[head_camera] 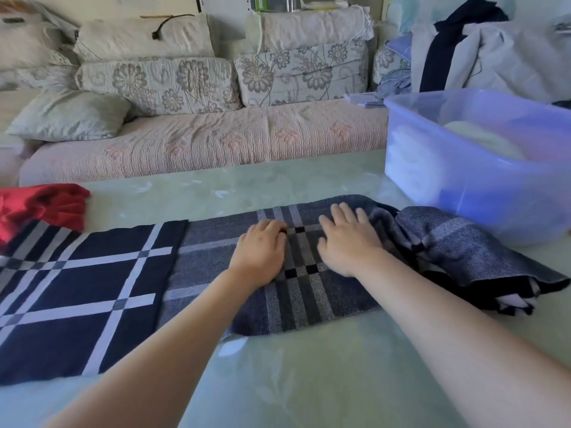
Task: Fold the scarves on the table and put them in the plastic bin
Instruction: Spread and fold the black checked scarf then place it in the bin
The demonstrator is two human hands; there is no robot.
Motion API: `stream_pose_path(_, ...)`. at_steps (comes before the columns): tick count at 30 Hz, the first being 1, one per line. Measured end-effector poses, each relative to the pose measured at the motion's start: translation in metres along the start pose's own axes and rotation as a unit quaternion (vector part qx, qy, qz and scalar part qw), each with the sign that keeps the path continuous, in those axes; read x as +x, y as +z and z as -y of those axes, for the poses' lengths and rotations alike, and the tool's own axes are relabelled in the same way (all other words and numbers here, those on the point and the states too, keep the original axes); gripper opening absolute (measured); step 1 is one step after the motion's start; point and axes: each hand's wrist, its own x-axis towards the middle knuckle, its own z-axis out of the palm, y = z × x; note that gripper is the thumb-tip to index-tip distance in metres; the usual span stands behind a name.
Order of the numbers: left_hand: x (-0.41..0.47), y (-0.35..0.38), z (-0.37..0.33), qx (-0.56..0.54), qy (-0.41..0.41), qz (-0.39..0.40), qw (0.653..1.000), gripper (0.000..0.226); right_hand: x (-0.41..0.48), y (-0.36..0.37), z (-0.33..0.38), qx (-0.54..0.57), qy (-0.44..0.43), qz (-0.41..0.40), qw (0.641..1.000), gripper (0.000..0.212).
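Note:
A long navy plaid scarf (92, 282) lies spread across the table, its dark face on the left and its greyer reverse in the middle. Its right end (463, 251) is bunched in a heap beside the bin. My left hand (262, 248) rests on the grey part with its fingers curled under. My right hand (347, 239) presses flat on the scarf just to the right, fingers straight. A red scarf (43, 208) lies crumpled at the table's left edge. The translucent blue plastic bin (463, 183) stands at the right with pale folded cloth inside.
The glossy pale green table (309, 381) reaches to my near side. Behind it runs a sofa (200, 143) with floral cushions. Clothes are piled on a seat (482, 54) behind the bin.

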Motion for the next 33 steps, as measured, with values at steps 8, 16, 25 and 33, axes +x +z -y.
stream_pose_path(8, -0.088, -0.063, 0.08, 0.184, 0.045, -0.071, 0.979, 0.02, -0.04, -0.022, 0.116, 0.185, -0.154, 0.018, 0.97, 0.059)
stream_pose_path(16, -0.154, -0.078, 0.094, 0.143, 0.015, 0.144, 0.979, 0.078, -0.077, -0.01, 0.149, 0.099, -0.168, 0.062, 0.979, 0.071)
stream_pose_path(25, -0.185, -0.157, 0.162, 0.077, -0.124, 0.031, 0.989, 0.054, -0.065, -0.054, 0.214, 0.122, -0.145, 0.047, 0.981, 0.062)
stream_pose_path(33, -0.221, -0.214, 0.267, 0.109, -0.273, -0.047, 0.955, 0.044, -0.01, -0.104, 0.359, 0.114, -0.276, -0.032, 0.954, 0.048)
